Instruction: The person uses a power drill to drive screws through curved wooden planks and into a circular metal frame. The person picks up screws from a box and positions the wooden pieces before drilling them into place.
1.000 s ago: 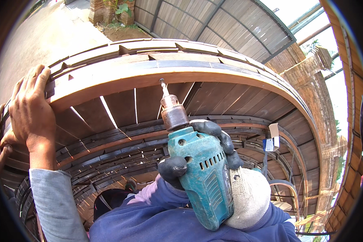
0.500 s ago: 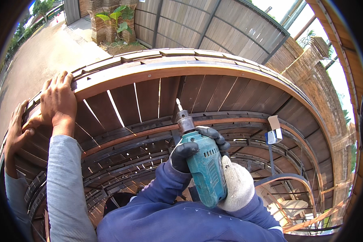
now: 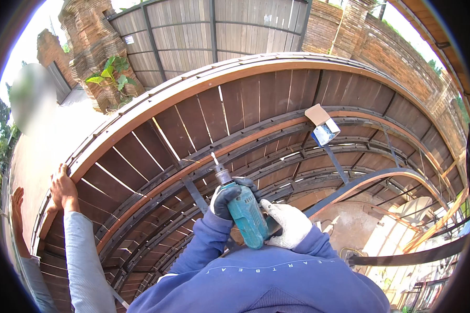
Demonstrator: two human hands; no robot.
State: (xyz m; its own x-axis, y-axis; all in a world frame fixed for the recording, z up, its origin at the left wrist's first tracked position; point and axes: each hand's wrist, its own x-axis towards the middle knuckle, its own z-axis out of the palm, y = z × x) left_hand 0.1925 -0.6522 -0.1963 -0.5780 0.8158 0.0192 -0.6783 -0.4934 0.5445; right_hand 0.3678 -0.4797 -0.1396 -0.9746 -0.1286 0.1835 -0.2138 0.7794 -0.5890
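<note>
Drill: we hold the teal power drill above the curved slatted frame, inward of its outer rim, nose pointing away from us and slightly left.
Left hand: our left hand, in a dark-coated glove, is clasped round the drill's front, just behind the chuck.
Right hand: our right hand, in a pale knit glove, is wrapped on the drill's rear; we cannot tell whether a finger presses the trigger.
Bit: the bit sits in the chuck, apart from the outer rim; it overlaps the reddish inner rail in our view, contact unclear.
Rim's left end: a co-worker's bare hand is on it; a second bare hand is raised just outside.
Box: an open box stands near the inner rail, right of our drill.
Step in hand: we judge it a pause between drilling spots.
Next move: we think it calls for squaring the bit to the chosen wood, both hands firm.
</note>
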